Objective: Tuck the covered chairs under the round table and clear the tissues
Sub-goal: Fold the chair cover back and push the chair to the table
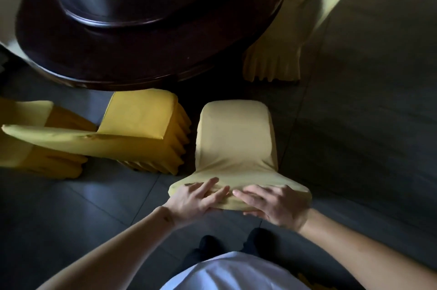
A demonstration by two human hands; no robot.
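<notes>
A chair in a pale yellow cover (236, 138) stands in front of me, its seat facing the dark round table (142, 57) and its front edge close to the table's rim. My left hand (198, 197) rests on the top of the backrest with its fingers laid flat and spread. My right hand (272, 204) grips the same top edge beside it, fingers over the top and thumb underneath. No tissues are in view.
A second yellow-covered chair (139, 124) stands to the left, angled beside the table, with a third (35, 147) further left. Another covered chair (279, 53) sits at the table's right side. The floor (366, 124) is dark tile; my feet are just behind the chair.
</notes>
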